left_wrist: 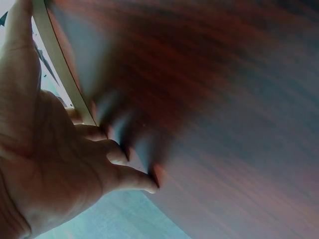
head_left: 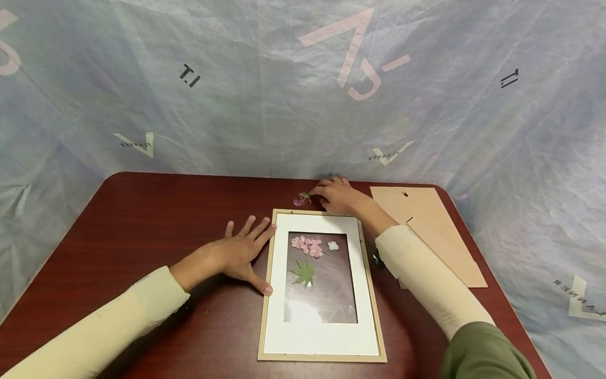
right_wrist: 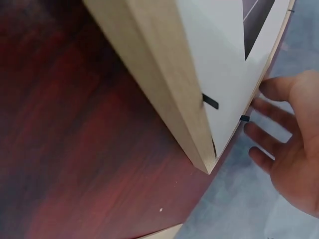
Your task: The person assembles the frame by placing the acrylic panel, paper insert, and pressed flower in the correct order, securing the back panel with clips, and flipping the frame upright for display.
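L hand [head_left: 242, 255] is spread wide, thumb & index tips on the L rim of the pic frame [head_left: 322, 358], other fingertips down on the table [head_left: 156, 221]. R hand [head_left: 337, 196] is just past the frame's far edge, fingers lightly bent w/ gaps btwn them, index tip at the stem of a purple flower [head_left: 299, 202]; can't tell if it's pinched. Frame lies flat btwn the hands, w/ a white mat [head_left: 322, 338] & clear pane [head_left: 326, 297]. Within the mat opening: pink flowers [head_left: 310, 246] upper L, a small white flower [head_left: 333, 246] upper R, a green leaf [head_left: 303, 272] below the pink ones. Sm. black tab [right_wrist: 211, 101] on the frame's inner edge. Dark item [head_left: 377, 259] nr the R sleeve [head_left: 428, 279], too sm. to ID. Tan board [head_left: 447, 234] on the table's R side, partly under that sleeve. Grey printed sheet [head_left: 246, 116] hangs behind.
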`<state>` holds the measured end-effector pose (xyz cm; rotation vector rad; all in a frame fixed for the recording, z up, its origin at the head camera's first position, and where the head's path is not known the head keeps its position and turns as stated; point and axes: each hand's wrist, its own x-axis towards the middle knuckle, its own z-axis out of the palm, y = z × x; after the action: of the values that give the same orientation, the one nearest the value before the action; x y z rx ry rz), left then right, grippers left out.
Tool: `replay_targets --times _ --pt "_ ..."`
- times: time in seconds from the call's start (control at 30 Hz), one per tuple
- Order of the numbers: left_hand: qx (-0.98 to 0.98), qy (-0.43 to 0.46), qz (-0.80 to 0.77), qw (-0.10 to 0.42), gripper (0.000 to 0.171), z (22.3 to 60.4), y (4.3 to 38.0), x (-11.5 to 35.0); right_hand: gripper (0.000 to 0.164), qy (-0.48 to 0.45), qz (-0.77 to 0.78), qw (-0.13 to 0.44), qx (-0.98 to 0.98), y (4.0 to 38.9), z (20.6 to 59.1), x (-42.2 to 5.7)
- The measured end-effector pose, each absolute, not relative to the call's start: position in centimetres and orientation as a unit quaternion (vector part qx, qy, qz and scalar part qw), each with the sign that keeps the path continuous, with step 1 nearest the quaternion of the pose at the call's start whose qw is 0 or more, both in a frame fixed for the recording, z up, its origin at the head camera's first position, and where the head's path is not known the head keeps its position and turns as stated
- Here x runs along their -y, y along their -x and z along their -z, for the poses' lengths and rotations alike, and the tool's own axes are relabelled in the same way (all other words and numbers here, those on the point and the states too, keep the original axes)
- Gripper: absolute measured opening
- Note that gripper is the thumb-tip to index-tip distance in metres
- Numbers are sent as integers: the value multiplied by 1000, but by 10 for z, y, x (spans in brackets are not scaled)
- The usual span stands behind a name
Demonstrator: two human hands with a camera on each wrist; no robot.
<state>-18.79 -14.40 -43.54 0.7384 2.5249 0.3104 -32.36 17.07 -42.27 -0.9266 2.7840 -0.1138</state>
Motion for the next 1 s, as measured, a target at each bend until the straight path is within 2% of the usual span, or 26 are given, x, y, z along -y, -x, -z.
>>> replay_targets --times 0.2,0.4,0.63,0.9,1.0 --pt "-925 -268 -113 246 157 434 188 144 43 309 65 73 -946 321 423 -181" --pt "-924 -268 -117 246 158 435 188 144 26 292 110 21 -950 333 433 -200" --pt "-924 -272 -111 245 158 438 188 145 24 306 131 19 -943 340 443 -210" --pt "-925 -270 -112 242 158 437 189 143 9 329 102 1 -939 342 441 -206" --pt "-925 -268 -113 243 158 436 189 144 14 359 93 -14 -929 364 465 -211"
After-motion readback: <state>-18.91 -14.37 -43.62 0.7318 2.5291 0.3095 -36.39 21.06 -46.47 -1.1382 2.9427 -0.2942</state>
